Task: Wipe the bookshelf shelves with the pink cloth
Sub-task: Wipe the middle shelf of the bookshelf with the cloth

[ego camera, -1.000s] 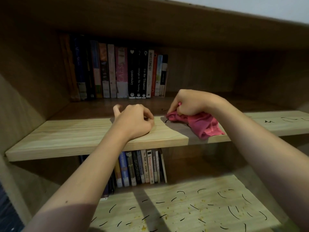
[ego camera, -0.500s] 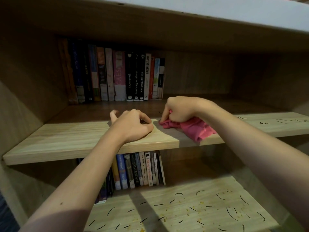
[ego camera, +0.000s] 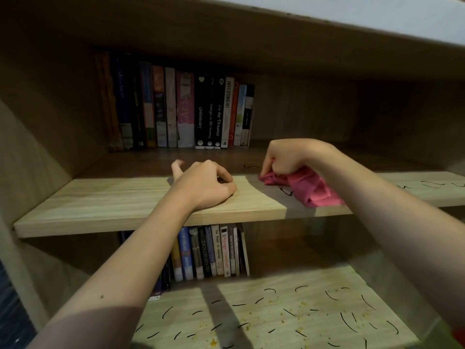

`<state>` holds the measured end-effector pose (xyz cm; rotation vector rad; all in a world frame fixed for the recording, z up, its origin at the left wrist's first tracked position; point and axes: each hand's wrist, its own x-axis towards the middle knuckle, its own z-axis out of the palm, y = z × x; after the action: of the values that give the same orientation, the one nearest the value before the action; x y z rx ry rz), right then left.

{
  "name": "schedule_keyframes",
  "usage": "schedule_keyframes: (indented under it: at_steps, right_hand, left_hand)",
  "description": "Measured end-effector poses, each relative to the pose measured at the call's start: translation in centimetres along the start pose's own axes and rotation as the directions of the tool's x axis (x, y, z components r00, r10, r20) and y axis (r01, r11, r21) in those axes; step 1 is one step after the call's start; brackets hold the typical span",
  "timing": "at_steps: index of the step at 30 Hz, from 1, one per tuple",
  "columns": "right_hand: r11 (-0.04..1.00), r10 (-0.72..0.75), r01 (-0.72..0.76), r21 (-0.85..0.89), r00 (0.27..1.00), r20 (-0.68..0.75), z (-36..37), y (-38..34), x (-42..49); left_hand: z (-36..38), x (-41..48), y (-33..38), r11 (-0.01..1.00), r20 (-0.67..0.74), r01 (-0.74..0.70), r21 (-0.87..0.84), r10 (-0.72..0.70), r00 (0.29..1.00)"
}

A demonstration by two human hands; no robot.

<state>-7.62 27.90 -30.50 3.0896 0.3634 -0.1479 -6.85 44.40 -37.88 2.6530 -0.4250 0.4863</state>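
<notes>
The right hand [ego camera: 289, 157] is closed in a fist around one end of the pink cloth [ego camera: 312, 187] and presses it down on the middle shelf [ego camera: 100, 202] of the bookshelf. The rest of the cloth lies bunched on the board under the wrist and reaches the front edge. A thin black mark [ego camera: 250, 167] lies on the board just left of the cloth, another [ego camera: 286, 192] touches its front side, and more marks [ego camera: 427, 183] show further right.

The left hand [ego camera: 203, 185] rests on the same shelf, well left of the cloth. Its fingers are curled under and hold nothing, and the thumb sticks out.

A row of books [ego camera: 176, 109] stands upright at the back of this shelf. A second row of books [ego camera: 214, 250] stands on the lower shelf [ego camera: 415, 321], whose front part is strewn with short black marks and yellowish crumbs [ego camera: 302, 308].
</notes>
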Motion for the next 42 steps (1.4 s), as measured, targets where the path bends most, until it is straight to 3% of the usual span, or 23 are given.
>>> schedule_keyframes:
  at_steps: [5, 10, 15, 17, 20, 23, 26, 31, 36, 39, 42]
  right_hand:
    - [0.993, -0.116, 0.117, 0.022, 0.992, -0.045, 1.0, -1.7, -0.5]
    - [0.999, 0.001, 0.001, 0.041, 0.999, -0.044, 0.5, -0.2, -0.4]
    - [0.992, -0.119, 0.120, 0.045, 0.992, -0.038, 1.0, -1.3, -1.5]
    - [0.995, -0.066, 0.067, 0.074, 0.998, -0.019, 0.6, -0.3, -1.8]
    - [0.999, 0.009, -0.004, 0.035, 0.992, -0.124, 1.5, -0.2, -0.9]
    - [0.998, -0.064, 0.057, -0.036, 0.967, -0.248, 3.1, -1.7, -1.2]
    - [0.992, -0.112, 0.120, 0.027, 0.974, -0.198, 2.8, -1.1, -3.4]
    - [0.999, 0.019, -0.009, 0.051, 0.980, -0.199, 2.5, 0.8, -3.0]
    - [0.987, -0.122, 0.143, 0.075, 0.966, -0.229, 3.2, -1.3, -2.3]
    - [0.983, -0.027, 0.063, 0.170, 0.978, -0.206, 2.7, 0.6, -2.0]
    - [0.997, -0.019, 0.038, 0.066, 0.962, -0.274, 3.3, 0.0, -1.0]
  left_hand:
    - [-0.1, 0.0, 0.1, 1.000, -0.003, -0.001, 0.009, 0.001, 1.000]
    - [-0.1, 0.0, 0.1, 1.000, 0.006, -0.004, 0.000, 0.004, 1.000]
    - [-0.1, 0.1, 0.1, 1.000, -0.004, -0.002, 0.021, 0.002, 1.000]
    - [-0.1, 0.0, 0.1, 1.000, -0.002, -0.005, 0.022, 0.005, 1.000]
    - [-0.1, 0.0, 0.2, 1.000, -0.009, -0.007, 0.020, 0.007, 1.000]
    - [-0.2, -0.1, 0.4, 0.999, -0.014, -0.010, 0.039, 0.010, 1.000]
    - [-0.1, -0.2, 0.4, 0.999, -0.026, -0.003, 0.050, 0.005, 1.000]
    - [-0.2, -0.2, 0.6, 0.998, -0.031, -0.012, 0.063, 0.014, 0.999]
    - [-0.3, -0.5, 0.7, 0.994, -0.080, -0.042, 0.102, 0.050, 0.996]
    - [-0.4, -1.2, 1.0, 0.979, -0.141, -0.072, 0.192, 0.100, 0.985]
    - [-0.2, -1.6, 1.7, 0.975, -0.169, 0.002, 0.222, 0.036, 0.985]
